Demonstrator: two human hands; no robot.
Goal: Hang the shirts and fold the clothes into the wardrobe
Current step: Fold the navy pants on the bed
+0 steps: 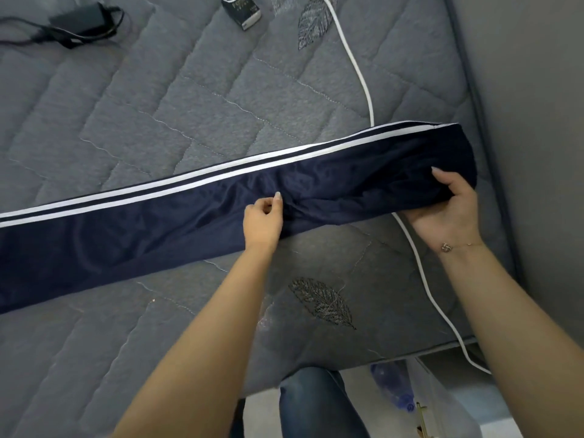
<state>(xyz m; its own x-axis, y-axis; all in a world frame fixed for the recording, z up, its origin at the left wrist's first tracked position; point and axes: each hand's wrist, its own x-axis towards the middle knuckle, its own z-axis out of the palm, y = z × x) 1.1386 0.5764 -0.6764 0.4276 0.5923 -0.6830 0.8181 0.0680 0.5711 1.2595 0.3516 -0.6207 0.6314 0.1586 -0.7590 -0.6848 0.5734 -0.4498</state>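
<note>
Trousers (158, 229) lie flat on the bed (126, 105): your left hand (262, 224) pinches the middle, your right hand (448, 210) grips the 3 o'clock end; fold toward 9 o'clock, stripes aligned.

Both arms reach forward; left hand (263, 223) pinching with curled fingers, right hand (448, 210) gripping, thumb on top.

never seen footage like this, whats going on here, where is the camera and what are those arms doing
There is no machine here: a person wears a camera on the head, looking down at their own arms. They stand at a grey quilted mattress. Across it lie navy track pants with white side stripes. The left hand pinches the fabric near the middle, and the right hand grips the end by the bed's edge. A white cable runs under the pants. Farther back lie a black charger and a small dark box.
</note>
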